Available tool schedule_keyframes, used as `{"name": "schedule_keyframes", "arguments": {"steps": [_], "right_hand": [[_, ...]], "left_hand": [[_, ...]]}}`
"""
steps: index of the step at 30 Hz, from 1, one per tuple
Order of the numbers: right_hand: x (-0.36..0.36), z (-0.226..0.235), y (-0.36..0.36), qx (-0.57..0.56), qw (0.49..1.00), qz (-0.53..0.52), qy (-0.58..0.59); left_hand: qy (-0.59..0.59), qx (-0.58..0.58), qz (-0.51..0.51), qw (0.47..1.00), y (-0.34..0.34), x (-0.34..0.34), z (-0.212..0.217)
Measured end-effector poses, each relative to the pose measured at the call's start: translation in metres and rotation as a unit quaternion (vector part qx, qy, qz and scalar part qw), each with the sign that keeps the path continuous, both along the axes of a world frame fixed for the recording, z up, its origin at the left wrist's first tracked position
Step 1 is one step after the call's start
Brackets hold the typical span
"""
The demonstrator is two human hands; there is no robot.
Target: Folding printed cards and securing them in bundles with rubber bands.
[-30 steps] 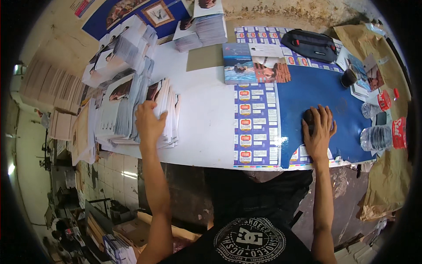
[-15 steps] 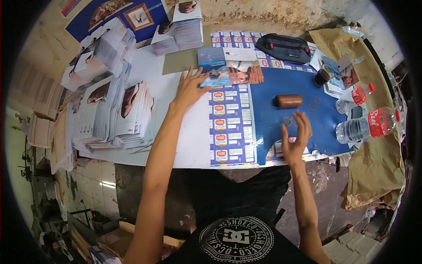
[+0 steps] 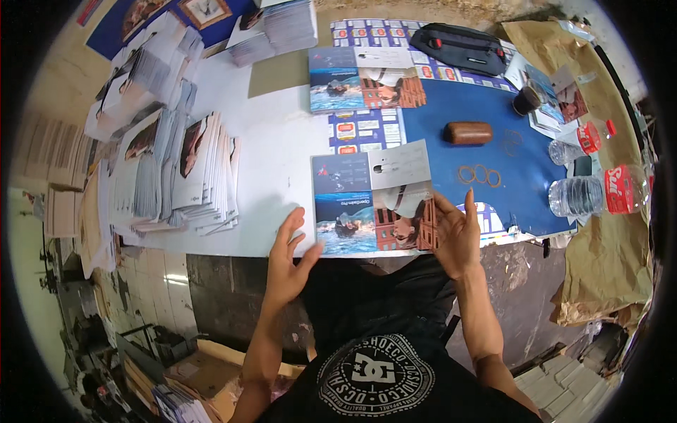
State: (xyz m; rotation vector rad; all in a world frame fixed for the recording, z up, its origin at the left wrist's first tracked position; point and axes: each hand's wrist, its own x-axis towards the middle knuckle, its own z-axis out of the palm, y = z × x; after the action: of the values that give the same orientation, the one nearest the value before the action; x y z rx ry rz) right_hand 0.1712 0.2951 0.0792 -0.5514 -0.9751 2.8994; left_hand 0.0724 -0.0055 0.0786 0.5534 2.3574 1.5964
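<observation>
An opened folded leaflet [image 3: 344, 185] lies near the table's front edge, with a swimmer on its left panel and a brick-red picture on its right. My right hand [image 3: 460, 238] is at its right edge, fingers against the paper and thumb stretched away. At the leaflet's lower left, my left hand [image 3: 283, 264] is open, its thumb close to the corner. A matching opened leaflet [image 3: 334, 90] lies farther back; whether others are under it I cannot tell. Several rubber bands [image 3: 488, 185] and a brown rounded block [image 3: 467, 132] sit to the right.
Stacks of folded leaflets [image 3: 144, 173] fill the left side, with another stack [image 3: 289, 32] at the back. A dark pouch [image 3: 458, 48], a dark cup [image 3: 527, 101] and plastic bottles [image 3: 575, 196] stand along the back and right. Brown paper [image 3: 599, 261] drapes the right edge.
One leaflet has come from the back toward me, to the front edge. My left hand has drawn back from the far leaflet; my right hand has moved left, away from the rubber bands.
</observation>
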Motion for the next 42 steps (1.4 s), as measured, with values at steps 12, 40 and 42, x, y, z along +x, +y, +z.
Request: {"name": "schedule_keyframes", "arguments": {"steps": [12, 40, 42], "right_hand": [[-0.048, -0.019, -0.049, 0.872, 0.485, 0.036, 0.06], [-0.047, -0.02, -0.054, 0.893, 0.445, 0.063, 0.032], [-0.048, -0.019, -0.055, 0.891, 0.449, 0.062, 0.034]], "left_hand": [[-0.273, 0.188, 0.067, 0.941, 0.047, 0.0, 0.019], [-0.233, 0.171, 0.057, 0.956, 0.052, 0.002, 0.004], [0.158, -0.03, 0.008, 0.987, 0.056, 0.0, 0.0]]}}
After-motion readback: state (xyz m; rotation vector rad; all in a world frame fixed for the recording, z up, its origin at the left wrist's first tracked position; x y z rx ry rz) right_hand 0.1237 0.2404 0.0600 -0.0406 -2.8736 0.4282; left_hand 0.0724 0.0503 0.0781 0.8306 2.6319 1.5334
